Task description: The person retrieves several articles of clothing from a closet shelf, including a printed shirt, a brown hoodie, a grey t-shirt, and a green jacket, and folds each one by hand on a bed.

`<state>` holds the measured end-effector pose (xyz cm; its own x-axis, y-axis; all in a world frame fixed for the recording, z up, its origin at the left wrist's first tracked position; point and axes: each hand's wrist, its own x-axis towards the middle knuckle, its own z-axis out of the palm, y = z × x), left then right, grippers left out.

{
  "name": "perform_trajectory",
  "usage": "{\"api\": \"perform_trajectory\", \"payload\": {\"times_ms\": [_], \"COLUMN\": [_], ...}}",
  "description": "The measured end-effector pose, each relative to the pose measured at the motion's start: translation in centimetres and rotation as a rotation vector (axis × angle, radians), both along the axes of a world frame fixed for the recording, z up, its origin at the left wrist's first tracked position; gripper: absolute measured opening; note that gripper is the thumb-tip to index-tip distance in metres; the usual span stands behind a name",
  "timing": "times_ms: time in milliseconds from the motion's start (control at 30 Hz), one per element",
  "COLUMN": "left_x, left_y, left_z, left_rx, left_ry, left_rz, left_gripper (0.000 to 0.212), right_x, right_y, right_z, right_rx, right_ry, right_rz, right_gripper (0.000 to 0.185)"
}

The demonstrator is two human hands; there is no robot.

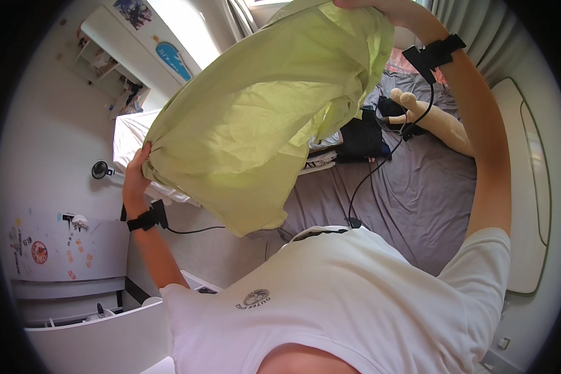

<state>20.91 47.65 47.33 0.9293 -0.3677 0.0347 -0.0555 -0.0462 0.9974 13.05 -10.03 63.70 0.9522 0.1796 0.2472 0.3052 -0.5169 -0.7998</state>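
A large yellow-green cloth (257,103), thin and crumpled, perhaps a garment, hangs spread between my raised arms. My left hand (138,166) grips its lower left edge, where the fabric bunches into folds. At the top right, my right hand (388,9) has hold of the opposite end, its fingers partly cut off by the picture's top edge. The lower part of the cloth droops loosely in front of my chest. Black straps with cables sit on both my wrists.
Beyond the cloth lies a bed with a grey sheet (336,196). Folded clothes (320,161), dark garments (362,138) and a beige plush toy (439,121) rest on it. A small fan (101,169) stands at left, above a white drawer (98,336). One cable (378,163) runs from my right wrist.
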Motion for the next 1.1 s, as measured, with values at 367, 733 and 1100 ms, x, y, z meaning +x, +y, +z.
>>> {"api": "perform_trajectory", "payload": {"times_ms": [367, 733, 1100], "left_x": [-5.9, -13.6, -14.0], "left_y": [-7.8, -18.4, -10.3], "left_z": [8.0, 2.2, 2.7], "left_rx": [0.334, 0.288, 0.032], "left_ry": [-0.531, -0.586, -0.398], "left_rz": [0.421, 0.445, 0.764], "left_gripper": [0.034, 0.050, 0.024], "right_x": [-2.0, -1.5, 3.1], "right_y": [11.6, 24.3, 22.1], "right_z": [-4.5, -6.6, -24.5], "right_rx": [0.657, 0.946, -0.307], "right_ry": [0.466, 0.513, -0.851], "right_rz": [0.465, 0.782, 0.215], "right_gripper": [0.020, 0.021, 0.077]}}
